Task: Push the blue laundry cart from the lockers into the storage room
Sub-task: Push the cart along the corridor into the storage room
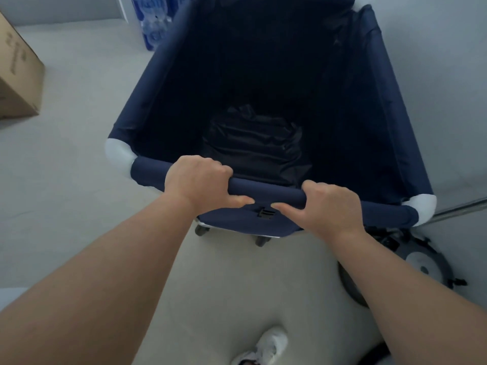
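The blue laundry cart [147, 106] fills the middle of the view, a navy fabric bin on small castors with white corner joints. A dark bag lies crumpled at its bottom. My left hand [197, 183] is wrapped around the near rim bar left of centre. My right hand [329, 206] grips the same bar right of centre, thumb underneath. A black buckle hangs between the two hands. Both arms reach forward from the bottom of the frame.
A cardboard box [18, 75] stands on the floor at far left. A blue-and-white pack [152, 22] sits against the wall ahead of the cart's left corner. A wheeled device with a metal bar [421, 262] lies at the right, close to the cart. A white shoe [266, 346] shows below.
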